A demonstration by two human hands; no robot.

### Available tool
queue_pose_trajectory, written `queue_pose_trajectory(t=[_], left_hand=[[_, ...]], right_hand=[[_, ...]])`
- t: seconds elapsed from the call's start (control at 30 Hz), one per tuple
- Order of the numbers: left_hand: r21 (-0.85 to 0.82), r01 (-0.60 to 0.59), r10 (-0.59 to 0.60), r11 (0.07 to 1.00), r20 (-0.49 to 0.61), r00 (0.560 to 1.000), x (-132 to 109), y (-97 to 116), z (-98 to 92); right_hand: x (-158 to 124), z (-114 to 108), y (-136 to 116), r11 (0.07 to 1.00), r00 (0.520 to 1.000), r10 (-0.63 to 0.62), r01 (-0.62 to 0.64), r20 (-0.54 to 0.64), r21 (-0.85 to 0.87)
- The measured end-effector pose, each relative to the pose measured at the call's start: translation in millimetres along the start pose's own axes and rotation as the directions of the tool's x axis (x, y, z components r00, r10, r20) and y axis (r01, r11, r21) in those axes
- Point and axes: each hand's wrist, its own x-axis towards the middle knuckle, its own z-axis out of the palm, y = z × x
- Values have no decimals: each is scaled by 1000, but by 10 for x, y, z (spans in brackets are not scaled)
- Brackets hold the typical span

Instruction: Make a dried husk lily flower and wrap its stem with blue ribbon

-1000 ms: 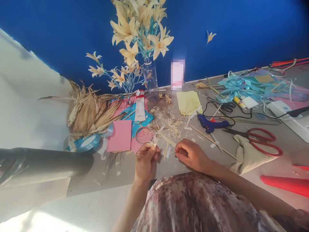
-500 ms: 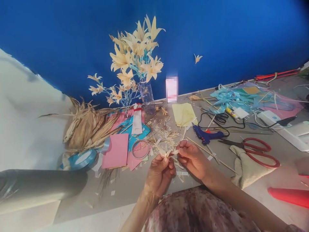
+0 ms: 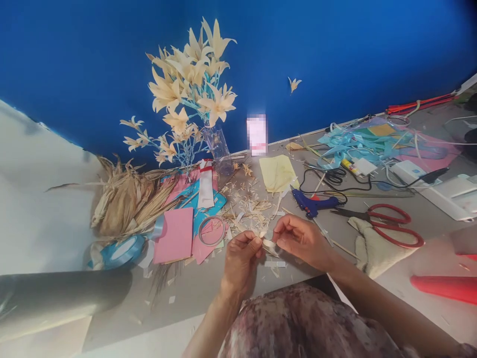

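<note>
Between its thumb and index finger, my left hand (image 3: 243, 258) pinches a small pale corn-husk flower (image 3: 269, 243) with a curling petal. My right hand (image 3: 300, 242) is just to the right of it, with curled fingers and the thumb and index fingertips slightly apart near the petal's end. Part of the flower is hidden behind my fingers. Pale husk scraps (image 3: 257, 204) lie on the grey table (image 3: 208, 288) beyond my hands. A blue glue gun (image 3: 316, 203) rests past my right hand.
Husk lilies stand in a clear bottle (image 3: 219, 149) at the back. Dried husks (image 3: 122, 199), blue ribbon (image 3: 124, 251), a pink pad (image 3: 173, 234) and a tape roll (image 3: 201, 231) lie left. Red-handled scissors (image 3: 397, 233) rest on cloth (image 3: 380, 253) at right, near a yellow sheet (image 3: 278, 173).
My right fingers have loosened from the flower's petal and shifted slightly right. The petal now curls lower beside my left thumb. The whole view has shifted a little.
</note>
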Motion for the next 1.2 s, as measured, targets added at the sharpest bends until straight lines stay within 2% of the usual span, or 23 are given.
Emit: queue_pose_trajectory(t=[0.1, 0.17, 0.27, 0.37, 0.47, 0.6, 0.7, 0.83, 0.93, 0.97, 1.03, 1.1, 1.2], left_hand=[[47, -24, 25, 999, -9, 1000, -3, -4, 13], [32, -34, 34, 999, -7, 999, -6, -1, 29], [-68, 10, -10, 998, -8, 1000, -14, 7, 65], [-121, 58, -59, 991, -8, 998, -17, -3, 113], [-107, 35, -37, 994, -21, 999, -3, -45, 152], [-51, -70, 66, 996, -64, 996, 38, -119, 174], [3, -128, 128, 992, -67, 990, 63, -151, 190], [28, -127, 128, 992, -61, 990, 84, -140, 226], [90, -121, 126, 989, -51, 991, 104, -96, 225], [139, -137, 145, 981, -45, 988, 110, -76, 216], [257, -210, 221, 943, -13, 975, 123, -36, 195], [345, -295, 299, 891, 43, 953, 138, -2, 177], [400, -377, 367, 836, 105, 924, 176, 25, 170]], right_hand=[[11, 3, -19, 997, 999, -10, 13, 41, -82], [18, 46, 7, 997, 1000, -21, 22, 16, -80], [23, 137, 74, 996, 986, -75, 69, -152, -48], [19, 219, 136, 991, 934, -128, 113, -333, -64], [5, 259, 173, 980, 902, -173, 119, -397, -157], [-12, 251, 173, 939, 874, -273, 151, -402, -309], [-7, 246, 142, 918, 861, -309, 160, -404, -362], [7, 238, 115, 930, 875, -271, 131, -400, -342], [22, 92, 147, 903, 915, -281, 151, -288, -401], [29, -5, 166, 873, 926, -295, 162, -234, -460], [47, -264, 210, 756, 925, -350, 184, -150, -628], [65, -561, 256, 593, 914, -388, 148, -120, -792], [83, -926, 339, 325, 930, -366, 165, 37, -931]])
